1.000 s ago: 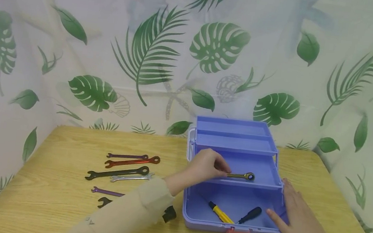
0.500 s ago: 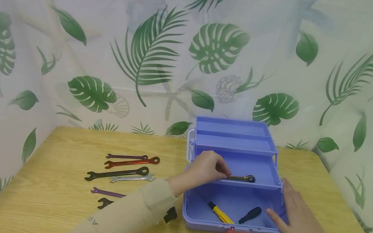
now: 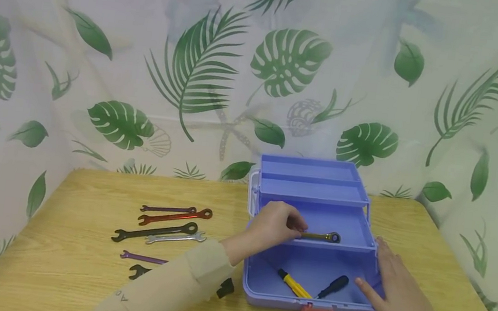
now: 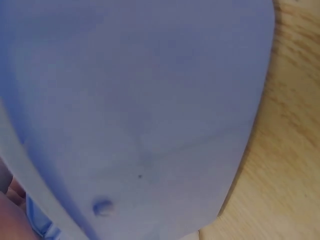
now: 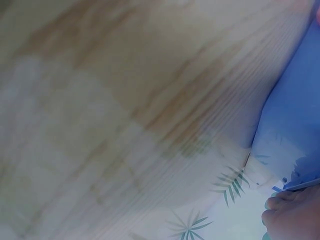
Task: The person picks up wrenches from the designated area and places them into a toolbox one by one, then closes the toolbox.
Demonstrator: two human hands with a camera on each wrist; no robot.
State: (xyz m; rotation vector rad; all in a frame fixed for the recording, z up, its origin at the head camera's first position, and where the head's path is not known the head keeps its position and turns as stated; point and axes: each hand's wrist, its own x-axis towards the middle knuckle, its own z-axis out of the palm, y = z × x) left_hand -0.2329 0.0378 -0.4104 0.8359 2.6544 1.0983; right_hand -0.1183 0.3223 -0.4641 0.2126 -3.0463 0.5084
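A gold-coloured ratcheting wrench lies low along the front of the middle tray of a blue toolbox. My left hand pinches its left end, which the fingers hide; the ring end points right. My right hand rests against the toolbox's right side, fingers extended and thumb apart over the rim. In the left wrist view, the toolbox's side wall fills most of the picture. Part of the right hand shows beside the blue wall in the right wrist view.
Several wrenches, including a red wrench and a black wrench, lie on the wooden table at left. A yellow-handled screwdriver and a black-handled tool lie in the toolbox's bottom. The left sleeve covers part of the wrenches.
The wrench's ring end has dipped very slightly in the tray, still in the left hand's pinch. The right hand stays at the toolbox's side.
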